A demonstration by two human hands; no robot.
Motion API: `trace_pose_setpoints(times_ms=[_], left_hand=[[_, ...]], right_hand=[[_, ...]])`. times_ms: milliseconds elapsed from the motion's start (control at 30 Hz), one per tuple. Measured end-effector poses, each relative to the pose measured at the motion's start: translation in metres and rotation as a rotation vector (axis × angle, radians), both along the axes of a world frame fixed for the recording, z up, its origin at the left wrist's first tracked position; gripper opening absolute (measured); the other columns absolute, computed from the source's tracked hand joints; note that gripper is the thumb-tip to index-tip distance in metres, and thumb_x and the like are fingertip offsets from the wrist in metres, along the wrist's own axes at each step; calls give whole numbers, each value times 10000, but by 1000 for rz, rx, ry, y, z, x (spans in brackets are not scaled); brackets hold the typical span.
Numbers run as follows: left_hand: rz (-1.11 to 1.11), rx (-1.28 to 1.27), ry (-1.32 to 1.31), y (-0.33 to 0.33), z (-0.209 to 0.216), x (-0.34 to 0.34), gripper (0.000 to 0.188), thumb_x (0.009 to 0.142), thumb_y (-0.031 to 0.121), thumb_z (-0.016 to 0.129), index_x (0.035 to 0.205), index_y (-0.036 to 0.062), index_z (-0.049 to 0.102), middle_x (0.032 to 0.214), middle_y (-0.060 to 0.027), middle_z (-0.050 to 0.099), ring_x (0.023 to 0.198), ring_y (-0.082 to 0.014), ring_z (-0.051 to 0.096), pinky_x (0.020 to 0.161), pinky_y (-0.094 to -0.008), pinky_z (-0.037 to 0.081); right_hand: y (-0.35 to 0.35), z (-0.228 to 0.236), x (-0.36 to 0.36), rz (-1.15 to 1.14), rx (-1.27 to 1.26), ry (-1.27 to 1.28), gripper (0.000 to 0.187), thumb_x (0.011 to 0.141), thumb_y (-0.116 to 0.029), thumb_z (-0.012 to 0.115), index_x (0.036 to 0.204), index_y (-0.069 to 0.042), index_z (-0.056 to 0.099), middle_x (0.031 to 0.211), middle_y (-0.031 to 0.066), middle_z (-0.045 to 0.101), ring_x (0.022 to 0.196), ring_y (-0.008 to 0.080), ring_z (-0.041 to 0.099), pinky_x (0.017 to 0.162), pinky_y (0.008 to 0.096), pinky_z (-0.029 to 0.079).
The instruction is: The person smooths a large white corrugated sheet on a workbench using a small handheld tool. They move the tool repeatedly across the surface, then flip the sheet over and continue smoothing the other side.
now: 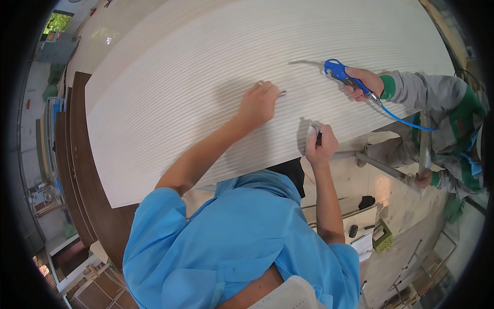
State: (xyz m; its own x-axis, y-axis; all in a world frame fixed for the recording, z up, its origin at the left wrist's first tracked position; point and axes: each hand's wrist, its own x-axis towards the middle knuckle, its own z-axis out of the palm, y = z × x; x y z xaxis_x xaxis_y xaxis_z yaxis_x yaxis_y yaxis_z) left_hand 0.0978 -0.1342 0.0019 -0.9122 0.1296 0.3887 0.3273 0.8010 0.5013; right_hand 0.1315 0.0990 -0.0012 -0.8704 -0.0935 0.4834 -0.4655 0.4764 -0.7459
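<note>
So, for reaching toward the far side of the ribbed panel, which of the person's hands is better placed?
Probably the left hand: it is farther in over the ribbed panel, while the right hand is close to the near edge, with a blue air gun beyond it.

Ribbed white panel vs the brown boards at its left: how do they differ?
Colour: the ribbed white panel is pale, the brown boards dark.
Surface: the ribbed white panel has close parallel lines; the brown boards show none.
Position: the ribbed white panel lies beneath the left hand; the brown boards sit off to the left, partly hidden by it.
Shared: both look like broad sheets.
</note>
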Motion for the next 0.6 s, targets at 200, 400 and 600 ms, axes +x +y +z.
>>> trace_pose_setpoints(times_ms=[200,400,600], left_hand=[[-31,-52,31,7,15,-13,49,876,10,614,907,47,624,895,-128,628,860,-331,622,745,-450,528],[-24,-112,-3,-48,20,29,17,906,48,612,908,46,629,889,-131,631,879,-332,631,763,-455,531],[-143,-43,101,39,-4,-47,32,922,68,613,913,59,643,915,-130,648,903,-339,637,769,-465,533]], right_hand=[[-4,1,1,-10,-46,28,98,942,-49,662,1019,-16,712,807,97,657,615,174,588,588,275,470],[-16,4,2,27,-13,68,117,900,-57,684,1004,-13,712,862,138,700,654,266,653,592,329,516],[1,1,4,0,-40,-11,100,924,-69,678,1004,-19,712,819,118,675,630,214,619,594,307,490]])
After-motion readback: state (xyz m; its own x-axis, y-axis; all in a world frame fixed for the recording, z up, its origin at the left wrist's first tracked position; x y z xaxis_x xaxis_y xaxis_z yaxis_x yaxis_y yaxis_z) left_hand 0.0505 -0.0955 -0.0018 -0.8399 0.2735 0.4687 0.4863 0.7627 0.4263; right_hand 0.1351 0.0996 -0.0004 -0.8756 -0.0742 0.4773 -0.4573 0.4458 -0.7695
